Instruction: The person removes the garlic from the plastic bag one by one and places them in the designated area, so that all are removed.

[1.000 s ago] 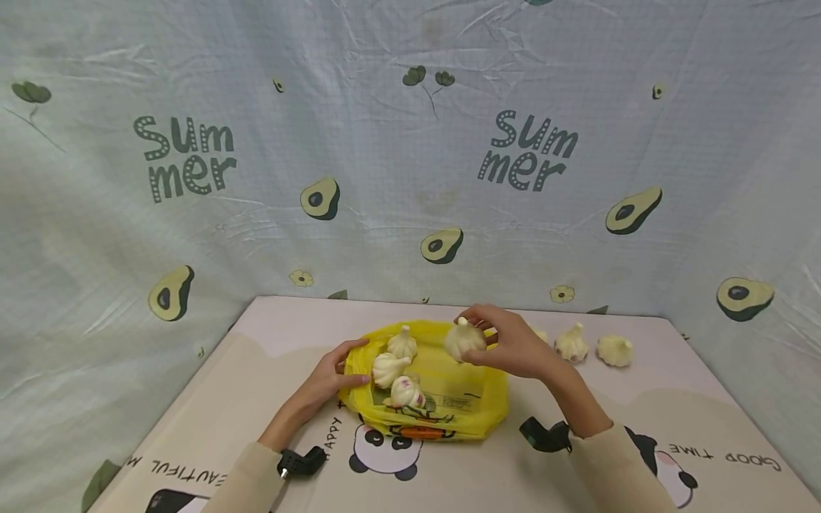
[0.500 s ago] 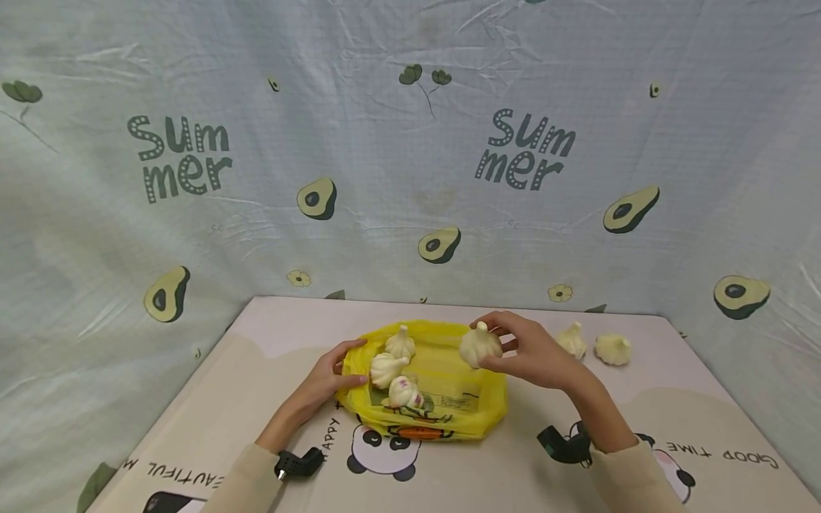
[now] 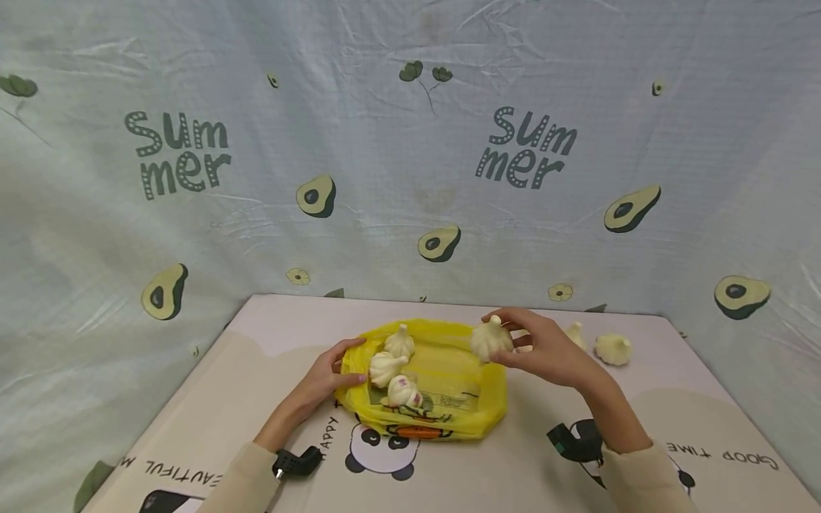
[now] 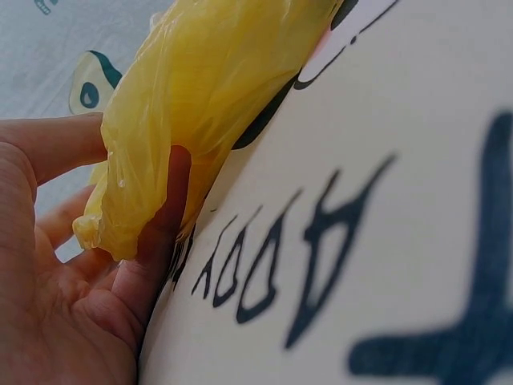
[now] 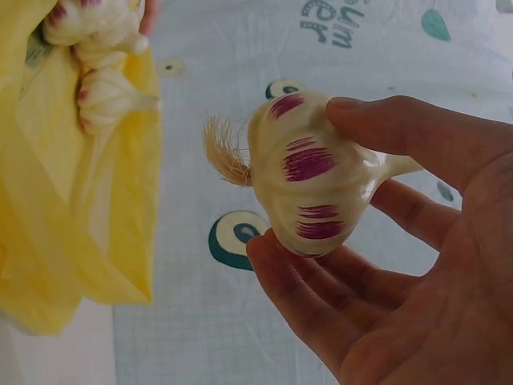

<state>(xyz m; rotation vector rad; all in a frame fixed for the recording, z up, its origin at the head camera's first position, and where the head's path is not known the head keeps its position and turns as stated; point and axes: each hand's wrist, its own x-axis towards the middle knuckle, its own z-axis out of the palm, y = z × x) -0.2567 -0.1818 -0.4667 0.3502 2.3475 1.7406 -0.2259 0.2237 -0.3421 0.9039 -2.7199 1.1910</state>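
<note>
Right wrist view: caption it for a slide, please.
The right hand holds a purple-streaked garlic bulb; at frame left, more bulbs sit in a yellow bag.

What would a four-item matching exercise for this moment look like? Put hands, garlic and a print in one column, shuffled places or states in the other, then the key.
Column one
1. Right hand
2. Left hand
3. Group of three garlic bulbs
4. Panda print

Column two
A. Inside the yellow plastic bag
B. Holding a purple-streaked garlic bulb with a root tuft
C. On the tabletop, at the near side of the bag
D. Gripping the bag's edge

Right pairs: 1-B, 2-D, 3-A, 4-C
</note>
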